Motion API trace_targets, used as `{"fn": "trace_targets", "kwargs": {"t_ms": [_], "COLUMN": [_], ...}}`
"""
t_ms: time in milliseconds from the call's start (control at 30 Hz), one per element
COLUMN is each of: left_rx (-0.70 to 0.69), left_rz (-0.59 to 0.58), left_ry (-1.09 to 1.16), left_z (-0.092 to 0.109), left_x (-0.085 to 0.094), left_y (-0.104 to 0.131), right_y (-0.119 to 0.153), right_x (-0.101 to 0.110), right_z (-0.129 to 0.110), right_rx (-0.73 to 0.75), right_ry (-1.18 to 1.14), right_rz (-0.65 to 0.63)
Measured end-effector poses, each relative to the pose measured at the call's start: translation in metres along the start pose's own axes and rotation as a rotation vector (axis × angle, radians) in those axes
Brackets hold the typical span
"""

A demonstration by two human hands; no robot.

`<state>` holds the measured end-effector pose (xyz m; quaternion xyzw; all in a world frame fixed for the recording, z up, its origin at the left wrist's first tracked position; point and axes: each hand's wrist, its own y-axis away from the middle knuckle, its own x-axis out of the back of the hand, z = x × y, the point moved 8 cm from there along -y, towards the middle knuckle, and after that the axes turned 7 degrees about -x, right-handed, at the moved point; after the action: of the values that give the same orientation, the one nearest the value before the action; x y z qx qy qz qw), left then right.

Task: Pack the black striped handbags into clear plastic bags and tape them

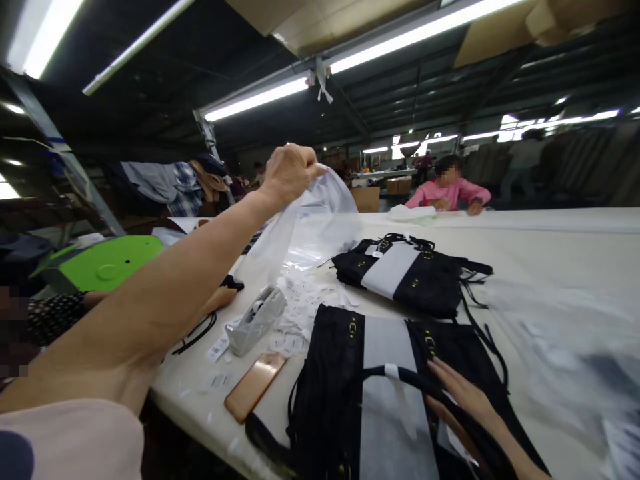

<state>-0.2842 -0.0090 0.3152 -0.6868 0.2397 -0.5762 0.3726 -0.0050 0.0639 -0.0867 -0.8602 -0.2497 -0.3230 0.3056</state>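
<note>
Raised above the table, my left hand [291,170] pinches the top edge of a clear plastic bag [325,213], which hangs down behind a scatter of small white labels. My right hand [463,397] lies with its fingers stretched out on a black handbag [335,380] in front of me. This handbag has gold buckles and a grey-white wrap round its middle, and its black handle crosses over part of my right hand. Just behind lies a stack of similar black handbags [435,283], also with a pale band.
Small white labels [305,300], a clear tape-like dispenser [257,320] and an orange-gold phone [256,387] lie left of the handbag. Blurred plastic bags [565,353] cover the right side. At left, a co-worker's hand [223,298] is near; a person in pink [460,190] sits across the table.
</note>
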Motion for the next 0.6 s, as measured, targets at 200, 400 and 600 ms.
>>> {"fn": "trace_targets", "kwargs": {"t_ms": [200, 400, 600], "left_rx": [-0.209, -0.229, -0.178], "left_rz": [-0.304, -0.591, -0.583], "left_ry": [0.381, 0.659, 0.512], "left_z": [0.153, 0.226, 0.187], "left_x": [-0.033, -0.076, -0.094], "left_y": [0.050, 0.115, 0.205], "right_y": [-0.047, -0.057, -0.029], "right_x": [0.062, 0.069, 0.046], "right_z": [-0.118, -0.120, -0.064], "right_rx": [-0.044, -0.273, -0.579], "right_ry": [-0.538, -1.111, -1.401], "right_rz": [-0.010, 0.159, 0.174]}}
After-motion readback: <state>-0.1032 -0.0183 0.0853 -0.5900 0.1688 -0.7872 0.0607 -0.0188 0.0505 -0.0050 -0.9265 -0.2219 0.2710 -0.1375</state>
